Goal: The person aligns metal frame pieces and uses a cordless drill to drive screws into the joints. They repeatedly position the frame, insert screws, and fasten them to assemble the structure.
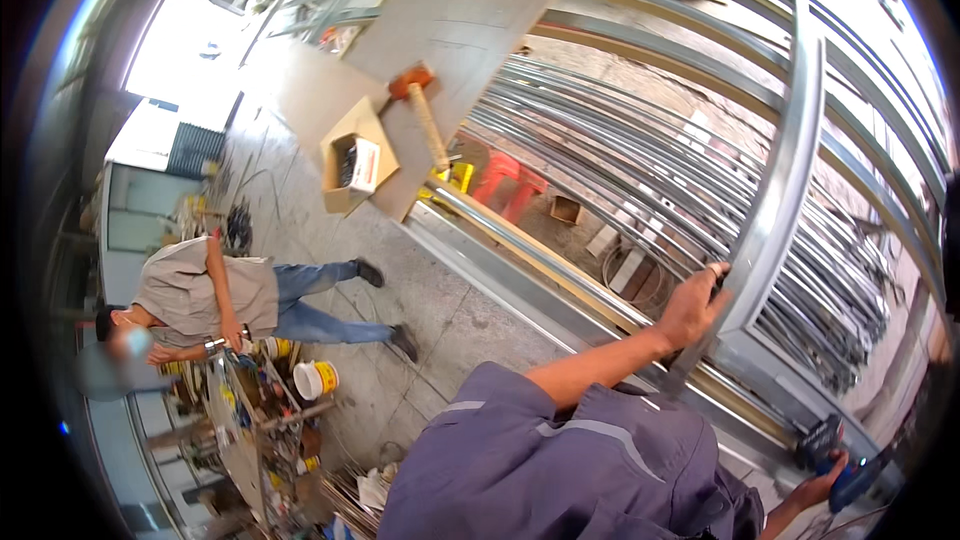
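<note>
Looking down over a grey-blue work shirt [560,460] at a big steel gate frame [700,190] lying across the view. Left hand [692,305] up on the frame's upright steel post [790,170], fingers wrapped round the post's lower stretch, gripping it firmly, forearm reaching in from the shirt sleeve. Right hand [822,488] down at the lower right edge, closed round the handle of a dark blue power drill [845,465], held low beside the frame's bottom corner. Post between the two hands in a sense: gripped by the left, rising away from the right, with the drill well apart from the gripped spot. Rows of thin steel bars [640,170] fanning across the frame behind the post. Long shiny rail [540,250] running diagonally just under the left forearm, touching the frame's lower side.

Further off, a plywood sheet [450,20] leaning over the frame, an orange-headed mallet [420,105] resting on it, an open cardboard box [355,160] just beside. Over on the left, another person [220,295] in a grey shirt and jeans bending at a cluttered cart [250,410], hands on something there, too small to tell. White bucket with a yellow band [315,378] near that person's feet, on the concrete floor [440,310].
</note>
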`<action>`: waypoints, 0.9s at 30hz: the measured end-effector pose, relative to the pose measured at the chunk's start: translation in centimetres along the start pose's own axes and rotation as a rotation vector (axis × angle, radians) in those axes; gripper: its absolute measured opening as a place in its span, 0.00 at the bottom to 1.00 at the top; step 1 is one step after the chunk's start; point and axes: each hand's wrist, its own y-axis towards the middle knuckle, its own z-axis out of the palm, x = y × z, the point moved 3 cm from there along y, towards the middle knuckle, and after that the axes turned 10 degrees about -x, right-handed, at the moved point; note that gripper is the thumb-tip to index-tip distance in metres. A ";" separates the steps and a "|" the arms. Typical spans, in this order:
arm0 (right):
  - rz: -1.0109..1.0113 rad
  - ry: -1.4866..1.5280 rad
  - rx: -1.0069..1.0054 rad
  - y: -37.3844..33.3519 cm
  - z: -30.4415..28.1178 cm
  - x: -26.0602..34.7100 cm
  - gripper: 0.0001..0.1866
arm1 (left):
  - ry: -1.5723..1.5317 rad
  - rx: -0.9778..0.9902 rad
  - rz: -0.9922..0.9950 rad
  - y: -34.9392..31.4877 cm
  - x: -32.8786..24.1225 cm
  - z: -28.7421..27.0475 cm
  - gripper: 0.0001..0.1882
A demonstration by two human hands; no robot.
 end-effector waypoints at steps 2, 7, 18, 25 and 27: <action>-0.098 -0.071 -0.031 -1.2 2.6 1.7 0.08 | 0.006 -0.075 0.093 -0.1 1.8 -0.1 0.22; -0.115 -0.077 -0.020 -1.3 2.7 1.8 0.08 | 0.016 -0.030 0.094 0.2 1.2 -0.1 0.21; -0.117 -0.060 -0.041 -1.6 3.7 2.9 0.07 | 0.058 -0.100 0.135 -0.3 0.8 -0.3 0.20; -0.042 -0.124 0.050 -0.1 0.5 -0.4 0.14 | 0.105 -0.079 0.080 0.4 -0.3 -0.6 0.19; -0.004 -0.130 0.022 -1.9 2.1 1.2 0.16 | 0.036 -0.104 0.053 0.7 -0.3 -0.8 0.19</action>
